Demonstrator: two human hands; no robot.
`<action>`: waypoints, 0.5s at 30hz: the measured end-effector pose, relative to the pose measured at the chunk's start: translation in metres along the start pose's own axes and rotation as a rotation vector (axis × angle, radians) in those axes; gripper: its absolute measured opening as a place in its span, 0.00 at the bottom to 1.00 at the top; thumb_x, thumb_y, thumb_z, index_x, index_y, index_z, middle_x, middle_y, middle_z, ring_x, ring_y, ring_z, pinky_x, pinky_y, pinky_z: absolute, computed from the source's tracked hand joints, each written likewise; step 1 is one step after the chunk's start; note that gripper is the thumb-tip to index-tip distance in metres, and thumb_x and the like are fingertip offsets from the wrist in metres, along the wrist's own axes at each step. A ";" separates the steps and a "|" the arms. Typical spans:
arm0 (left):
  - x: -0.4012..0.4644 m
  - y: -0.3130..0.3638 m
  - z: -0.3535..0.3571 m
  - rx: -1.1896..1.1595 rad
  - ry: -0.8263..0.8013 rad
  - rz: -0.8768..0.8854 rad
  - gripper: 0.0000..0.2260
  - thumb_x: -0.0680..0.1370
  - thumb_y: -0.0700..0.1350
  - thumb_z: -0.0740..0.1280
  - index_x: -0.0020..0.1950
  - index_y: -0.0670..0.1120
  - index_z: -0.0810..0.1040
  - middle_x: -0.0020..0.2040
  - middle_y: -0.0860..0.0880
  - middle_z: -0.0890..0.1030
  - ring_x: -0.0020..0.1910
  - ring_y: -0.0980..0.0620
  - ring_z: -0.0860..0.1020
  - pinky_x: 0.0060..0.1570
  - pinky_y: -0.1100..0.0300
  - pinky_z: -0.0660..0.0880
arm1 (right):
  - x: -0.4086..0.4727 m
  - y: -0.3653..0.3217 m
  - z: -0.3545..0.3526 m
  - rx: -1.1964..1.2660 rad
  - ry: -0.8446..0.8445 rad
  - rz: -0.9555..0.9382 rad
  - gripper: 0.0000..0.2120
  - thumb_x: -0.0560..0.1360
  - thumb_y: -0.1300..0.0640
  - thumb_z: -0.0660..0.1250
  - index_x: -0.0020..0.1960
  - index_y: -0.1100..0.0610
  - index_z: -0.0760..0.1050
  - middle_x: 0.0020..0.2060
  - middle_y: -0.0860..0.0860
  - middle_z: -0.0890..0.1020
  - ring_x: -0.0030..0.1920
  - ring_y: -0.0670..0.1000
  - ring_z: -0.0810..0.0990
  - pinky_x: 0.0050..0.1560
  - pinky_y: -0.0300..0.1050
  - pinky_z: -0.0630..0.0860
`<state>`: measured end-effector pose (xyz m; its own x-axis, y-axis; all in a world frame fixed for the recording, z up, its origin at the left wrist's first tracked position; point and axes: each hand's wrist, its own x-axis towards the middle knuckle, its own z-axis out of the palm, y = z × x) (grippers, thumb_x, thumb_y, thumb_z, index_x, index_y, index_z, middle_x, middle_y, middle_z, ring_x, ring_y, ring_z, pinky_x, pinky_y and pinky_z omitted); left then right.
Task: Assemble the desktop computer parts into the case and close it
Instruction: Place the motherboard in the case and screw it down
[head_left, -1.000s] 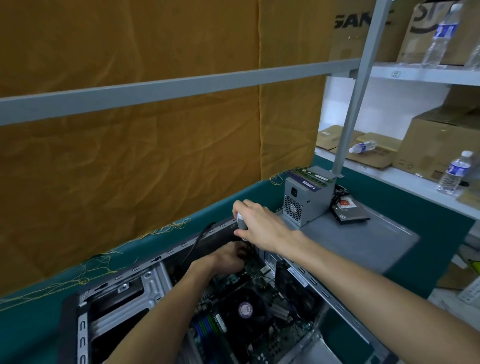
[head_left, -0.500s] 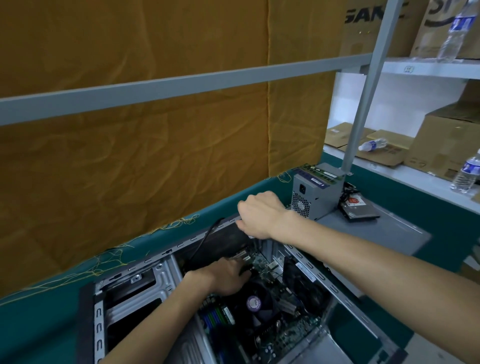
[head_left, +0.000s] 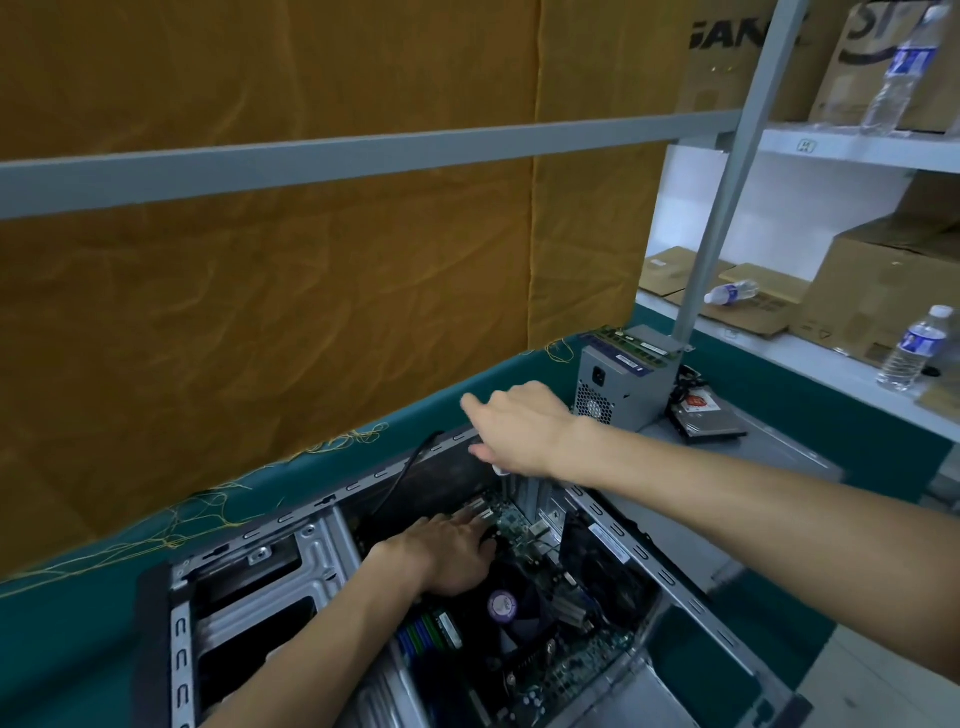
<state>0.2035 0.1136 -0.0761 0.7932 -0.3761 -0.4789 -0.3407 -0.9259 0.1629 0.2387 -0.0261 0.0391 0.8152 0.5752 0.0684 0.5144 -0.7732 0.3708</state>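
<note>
Case (head_left: 249, 566) open, both hands' fingers (head_left: 470, 522) spread, power supply (head_left: 621, 384) and hard drive (head_left: 706, 415) beside.

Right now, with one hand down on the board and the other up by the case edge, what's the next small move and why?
Probably reach the right hand toward the power supply. It stands outside the case on the grey panel, and the right hand hovers open near it, while the left hand rests flat on the motherboard.
</note>
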 end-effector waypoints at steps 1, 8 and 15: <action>0.000 0.000 0.000 0.001 0.002 0.001 0.28 0.84 0.61 0.46 0.83 0.54 0.51 0.84 0.49 0.49 0.82 0.44 0.53 0.78 0.47 0.53 | 0.000 0.000 0.000 -0.048 0.005 0.016 0.26 0.83 0.45 0.60 0.73 0.61 0.63 0.52 0.57 0.83 0.50 0.61 0.83 0.39 0.50 0.67; -0.003 0.002 -0.004 -0.045 -0.016 0.017 0.28 0.85 0.61 0.47 0.84 0.53 0.51 0.84 0.49 0.45 0.82 0.43 0.52 0.79 0.47 0.51 | 0.003 0.000 0.001 -0.083 -0.005 -0.038 0.23 0.82 0.45 0.61 0.70 0.59 0.66 0.50 0.56 0.83 0.48 0.60 0.83 0.33 0.48 0.60; -0.009 0.006 -0.010 -0.043 0.023 0.030 0.27 0.85 0.63 0.49 0.81 0.52 0.60 0.82 0.45 0.57 0.79 0.40 0.60 0.76 0.44 0.59 | 0.006 0.008 0.002 0.044 -0.067 -0.029 0.19 0.79 0.52 0.65 0.65 0.59 0.67 0.49 0.56 0.81 0.46 0.60 0.82 0.38 0.50 0.67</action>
<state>0.1990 0.1107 -0.0625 0.7945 -0.4043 -0.4532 -0.3433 -0.9145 0.2140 0.2484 -0.0293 0.0407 0.8151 0.5793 -0.0047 0.5480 -0.7684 0.3306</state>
